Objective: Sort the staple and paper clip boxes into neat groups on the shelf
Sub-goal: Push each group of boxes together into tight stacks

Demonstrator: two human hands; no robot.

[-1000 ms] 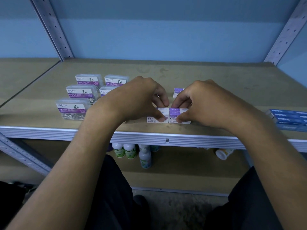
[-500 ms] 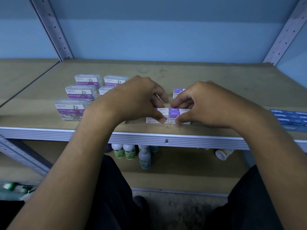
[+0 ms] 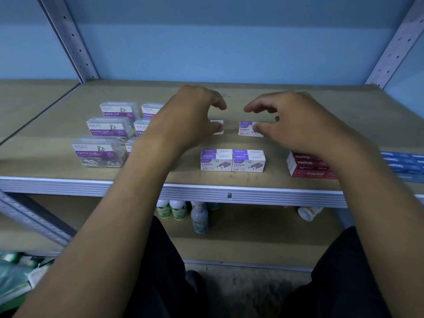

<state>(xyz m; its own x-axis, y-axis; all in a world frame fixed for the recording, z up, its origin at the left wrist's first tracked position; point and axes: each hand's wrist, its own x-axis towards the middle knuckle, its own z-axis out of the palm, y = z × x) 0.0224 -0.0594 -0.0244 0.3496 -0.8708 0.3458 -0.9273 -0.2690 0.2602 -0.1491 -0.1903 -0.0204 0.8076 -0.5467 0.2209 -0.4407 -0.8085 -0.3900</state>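
Two stacks of white-and-purple staple boxes (image 3: 232,162) stand side by side near the shelf's front edge. Behind them lie two single staple boxes. My left hand (image 3: 195,111) arches over the left one (image 3: 219,127), its thumb touching the box's front. My right hand (image 3: 291,120) arches over the right one (image 3: 246,129), thumb on its front face, fingers spread above it. Neither hand has closed round a box. Several clear paper clip boxes (image 3: 101,152) sit in rows at the left, partly hidden by my left forearm.
Red staple boxes (image 3: 307,167) are stacked at the front right, with blue boxes (image 3: 403,164) beside them at the edge of view. The shelf (image 3: 275,191) has a metal front rail. Bottles (image 3: 199,216) stand on the lower shelf.
Both hands have let go of the two front stacks and moved back and apart to the two single staple boxes behind them. The front stacks stay side by side.
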